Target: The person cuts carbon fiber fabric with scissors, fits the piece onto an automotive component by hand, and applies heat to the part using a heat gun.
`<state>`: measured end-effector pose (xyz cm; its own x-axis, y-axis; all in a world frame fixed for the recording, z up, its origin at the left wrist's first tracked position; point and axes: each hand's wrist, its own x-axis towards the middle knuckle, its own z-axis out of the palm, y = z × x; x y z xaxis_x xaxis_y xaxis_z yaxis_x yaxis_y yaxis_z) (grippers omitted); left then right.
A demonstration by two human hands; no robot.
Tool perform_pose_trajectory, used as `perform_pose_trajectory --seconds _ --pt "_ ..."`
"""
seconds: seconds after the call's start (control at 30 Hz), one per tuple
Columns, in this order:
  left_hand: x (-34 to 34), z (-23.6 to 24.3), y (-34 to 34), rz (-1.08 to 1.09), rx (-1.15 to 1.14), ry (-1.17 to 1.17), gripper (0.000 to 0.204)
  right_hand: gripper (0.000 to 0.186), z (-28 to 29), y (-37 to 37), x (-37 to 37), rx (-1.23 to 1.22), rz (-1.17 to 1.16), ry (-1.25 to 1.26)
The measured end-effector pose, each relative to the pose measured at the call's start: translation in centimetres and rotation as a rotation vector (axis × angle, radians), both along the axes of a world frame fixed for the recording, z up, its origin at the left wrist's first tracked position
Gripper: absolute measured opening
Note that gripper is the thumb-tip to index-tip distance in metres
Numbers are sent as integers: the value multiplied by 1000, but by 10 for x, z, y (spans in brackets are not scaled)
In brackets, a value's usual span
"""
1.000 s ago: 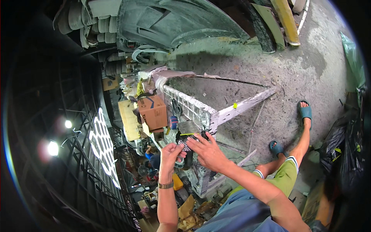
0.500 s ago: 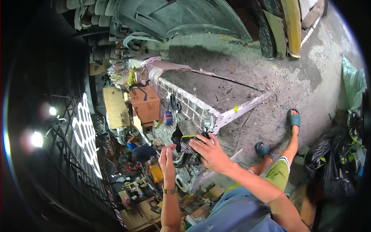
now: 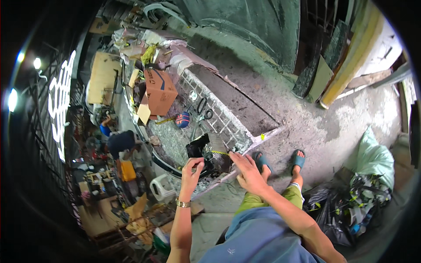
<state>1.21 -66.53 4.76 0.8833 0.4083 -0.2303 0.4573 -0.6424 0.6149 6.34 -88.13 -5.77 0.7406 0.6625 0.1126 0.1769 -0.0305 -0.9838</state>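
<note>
My left hand (image 3: 192,170) has its fingers bent in a pinch beside a dark, crumpled piece (image 3: 197,147); what it holds, if anything, I cannot make out. My right hand (image 3: 251,175) reaches to a thin yellow strip (image 3: 220,152), fingers loosely extended, thumb apart, fingertips at the strip's end. The strip crosses a carbon-patterned piece (image 3: 221,163) on the battered white-framed bench (image 3: 234,127). Black-handled scissors (image 3: 202,104) and a blue-and-red rounded object (image 3: 182,119) lie further along it.
A cardboard box (image 3: 158,92) stands on the bench. Two people (image 3: 119,142) are at the left near a white plastic stool (image 3: 161,187). Panels (image 3: 245,30) lean along the back. Bags (image 3: 372,160) lie at the right, beside my sandalled feet.
My view has turned, shifting the bench and feet in the picture. My hands have moved apart, and the right one has slid off the patterned piece toward the yellow strip's end.
</note>
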Motion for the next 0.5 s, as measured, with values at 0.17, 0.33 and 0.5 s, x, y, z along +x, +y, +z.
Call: perform_pose_trajectory --seconds 0.17,0.33,0.5 --pt "-2 -12 22 -109 -34 -32 15 80 10 4 1 -143 43 11" --pt "4 -11 32 -84 -187 54 14 77 18 16 -1 -264 61 -34" --pt "-1 -26 46 -75 -302 57 22 75 22 25 -6 -345 94 -80"
